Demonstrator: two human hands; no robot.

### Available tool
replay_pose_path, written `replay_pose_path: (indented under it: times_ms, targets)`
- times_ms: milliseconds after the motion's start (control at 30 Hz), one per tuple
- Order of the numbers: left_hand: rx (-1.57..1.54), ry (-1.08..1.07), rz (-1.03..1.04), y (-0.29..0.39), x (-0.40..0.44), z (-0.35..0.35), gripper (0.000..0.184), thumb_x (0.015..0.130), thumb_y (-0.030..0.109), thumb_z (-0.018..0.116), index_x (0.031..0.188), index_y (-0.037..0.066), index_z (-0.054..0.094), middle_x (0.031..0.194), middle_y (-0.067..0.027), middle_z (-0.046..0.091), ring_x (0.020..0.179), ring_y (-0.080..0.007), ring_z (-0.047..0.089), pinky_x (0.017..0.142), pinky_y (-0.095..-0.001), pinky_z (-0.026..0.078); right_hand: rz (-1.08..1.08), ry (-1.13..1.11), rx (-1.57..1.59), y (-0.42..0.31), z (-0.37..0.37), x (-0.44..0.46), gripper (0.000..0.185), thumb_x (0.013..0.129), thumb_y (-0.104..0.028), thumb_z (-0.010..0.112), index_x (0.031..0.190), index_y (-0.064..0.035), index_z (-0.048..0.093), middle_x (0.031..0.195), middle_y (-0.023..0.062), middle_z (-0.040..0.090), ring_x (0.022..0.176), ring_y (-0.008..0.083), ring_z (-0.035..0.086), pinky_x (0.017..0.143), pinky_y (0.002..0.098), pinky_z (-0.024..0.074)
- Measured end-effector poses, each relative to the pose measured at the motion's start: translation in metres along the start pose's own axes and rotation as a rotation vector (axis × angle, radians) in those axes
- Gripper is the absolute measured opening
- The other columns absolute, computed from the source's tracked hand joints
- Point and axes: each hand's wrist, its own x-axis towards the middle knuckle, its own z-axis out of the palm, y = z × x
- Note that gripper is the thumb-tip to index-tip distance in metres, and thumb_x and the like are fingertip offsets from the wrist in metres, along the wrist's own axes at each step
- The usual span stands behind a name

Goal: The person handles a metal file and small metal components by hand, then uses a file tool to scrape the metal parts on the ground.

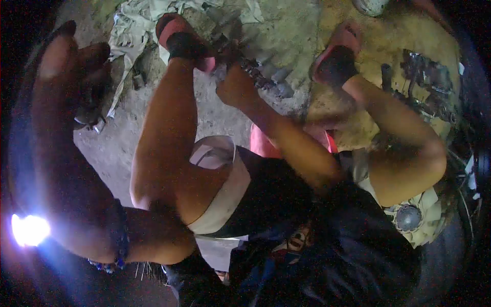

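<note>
My left hand [71, 59] is raised at the far left in dim light. Two of its digits stand apart, and I see nothing held between them. Beaded bands [121, 238] circle that arm. My right hand [232, 59] reaches down between the legs, close to the foot in a pink slipper [176, 29]. Blur and shadow hide its fingers, so any grip cannot be made out. Just beside it, several greasy metal parts [273, 84] lie on the dirty floor.
Crumpled pale cloth [130, 38] lies at the upper left. A pink seat [262, 142] shows beneath me. At the right are dark metal parts [427, 71] and a pale bladed fan [409, 219]. A bright lamp [30, 230] glares at the lower left.
</note>
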Motion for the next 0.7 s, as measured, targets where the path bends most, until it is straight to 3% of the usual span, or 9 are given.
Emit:
replay_pose_path:
  times_ms: [133,267,700]
  targets:
    - [-0.023,0.003,-0.017,-0.001,0.003,-0.002,0.034,0.088,0.003,0.044,0.119,0.002,0.057,0.108,-0.0158,0.063,0.097,-0.0247,0.062,0.086,-0.0340,0.048,0.026,-0.032,0.033,-0.015,0.003,0.041,0.019,0.078,-0.022,0.057,0.091,-0.0074,0.057,0.068,0.0040,0.055,0.054,0.0173,0.051,0.052,0.0313,0.0421]
    - [-0.036,0.004,-0.019,-0.004,0.005,-0.002,0.033,0.088,0.004,0.044,0.118,0.001,0.057,0.108,-0.0156,0.063,0.097,-0.0245,0.062,0.086,-0.0340,0.048,0.010,0.010,0.016,-0.006,-0.004,0.003,0.018,0.079,-0.022,0.057,0.090,-0.0075,0.057,0.068,0.0034,0.054,0.053,0.0167,0.050,0.051,0.0308,0.0416]
    - [-0.033,-0.012,0.014,-0.001,0.004,0.001,0.032,0.089,0.006,0.043,0.117,0.001,0.058,0.108,-0.0149,0.064,0.096,-0.0238,0.063,0.085,-0.0337,0.049,0.001,-0.013,0.035,-0.028,0.006,0.036,0.016,0.080,-0.023,0.056,0.086,-0.0081,0.057,0.066,0.0015,0.052,0.051,0.0146,0.048,0.048,0.0293,0.0402]
